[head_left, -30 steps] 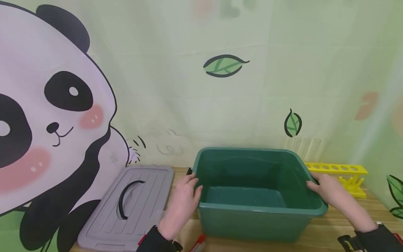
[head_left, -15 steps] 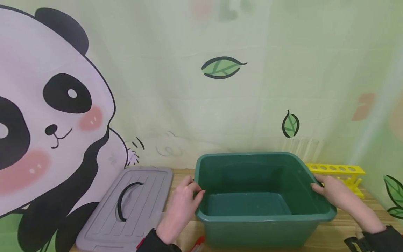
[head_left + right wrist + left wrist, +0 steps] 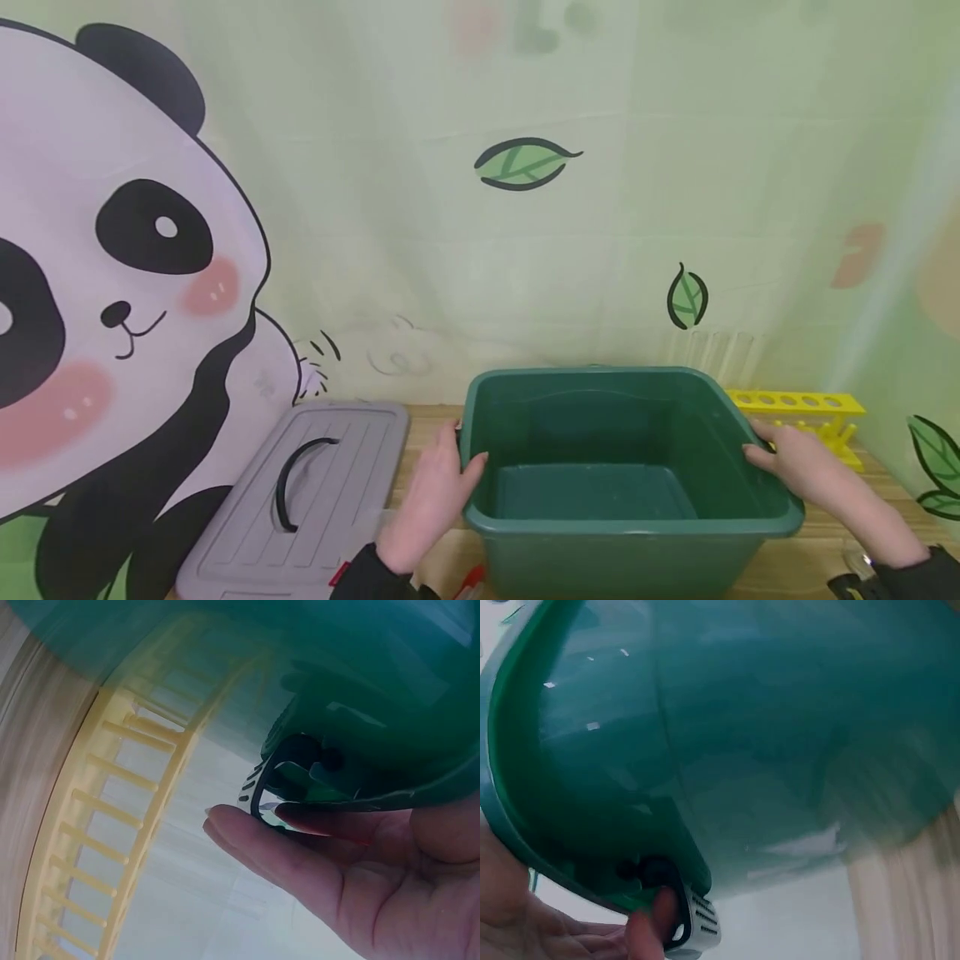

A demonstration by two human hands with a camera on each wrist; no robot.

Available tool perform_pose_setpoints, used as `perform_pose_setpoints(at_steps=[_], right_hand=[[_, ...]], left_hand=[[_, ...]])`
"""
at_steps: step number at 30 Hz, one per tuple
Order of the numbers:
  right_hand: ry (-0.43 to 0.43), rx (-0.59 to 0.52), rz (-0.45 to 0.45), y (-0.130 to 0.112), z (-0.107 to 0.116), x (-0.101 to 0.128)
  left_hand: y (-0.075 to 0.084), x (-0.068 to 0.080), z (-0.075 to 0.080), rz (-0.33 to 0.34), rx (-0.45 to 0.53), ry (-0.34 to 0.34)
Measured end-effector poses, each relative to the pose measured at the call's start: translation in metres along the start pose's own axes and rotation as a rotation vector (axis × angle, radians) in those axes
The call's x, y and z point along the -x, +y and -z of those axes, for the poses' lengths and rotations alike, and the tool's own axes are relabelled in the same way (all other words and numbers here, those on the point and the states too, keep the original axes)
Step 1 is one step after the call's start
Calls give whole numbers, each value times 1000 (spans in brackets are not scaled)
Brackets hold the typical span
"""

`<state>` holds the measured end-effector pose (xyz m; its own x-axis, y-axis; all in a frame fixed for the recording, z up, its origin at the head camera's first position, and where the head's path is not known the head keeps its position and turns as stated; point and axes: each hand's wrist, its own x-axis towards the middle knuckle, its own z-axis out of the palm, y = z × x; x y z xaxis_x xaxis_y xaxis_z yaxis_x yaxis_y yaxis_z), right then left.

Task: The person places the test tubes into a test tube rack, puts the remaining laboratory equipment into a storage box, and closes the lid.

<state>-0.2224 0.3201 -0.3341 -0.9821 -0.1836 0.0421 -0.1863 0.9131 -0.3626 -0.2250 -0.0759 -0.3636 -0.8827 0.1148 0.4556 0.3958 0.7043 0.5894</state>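
A green plastic storage bin (image 3: 633,527) without its lid stands in front of me, and its inside shows nothing in it. My left hand (image 3: 429,496) holds the left rim, thumb over the edge. Seen from the left wrist, fingers of that hand reach a black-and-grey latch (image 3: 703,921) under the rim. On the opposite side my right hand (image 3: 804,467) grips the right rim with the thumb inside. Its other fingers lie under the rim by a second latch (image 3: 255,784) in the right wrist view.
A grey lid (image 3: 337,492) with a black handle lies left of the bin. Behind the right hand stands a yellow test tube rack (image 3: 802,402) with clear tubes (image 3: 720,354). A red-capped pen (image 3: 472,579) lies at the front. A printed panda curtain (image 3: 420,208) hangs behind.
The bin has come nearer to me and slightly right, both hands staying at its sides. The left hand's fingers were bunched at the rim half a second ago and now reach along its outside.
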Motion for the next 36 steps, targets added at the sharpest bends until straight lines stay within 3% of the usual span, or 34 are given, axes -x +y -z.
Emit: perform_pose_setpoints(at_steps=[5,9,16,27,36], right_hand=[[7,-62,-8,4,-1,1],[13,-142,-48,11,1,6],[114,-289,-87,23,10,19],[175,-144,-190,46,23,34],[104,-100,-253,70,24,45]], left_hand=[[3,-1,-1,125,-46,-82],[3,2,-2,136,22,-90],[2,3,-3,109,120,-107],[2,1,-3,106,117,-101],[1,2,-4,78,81,-78]])
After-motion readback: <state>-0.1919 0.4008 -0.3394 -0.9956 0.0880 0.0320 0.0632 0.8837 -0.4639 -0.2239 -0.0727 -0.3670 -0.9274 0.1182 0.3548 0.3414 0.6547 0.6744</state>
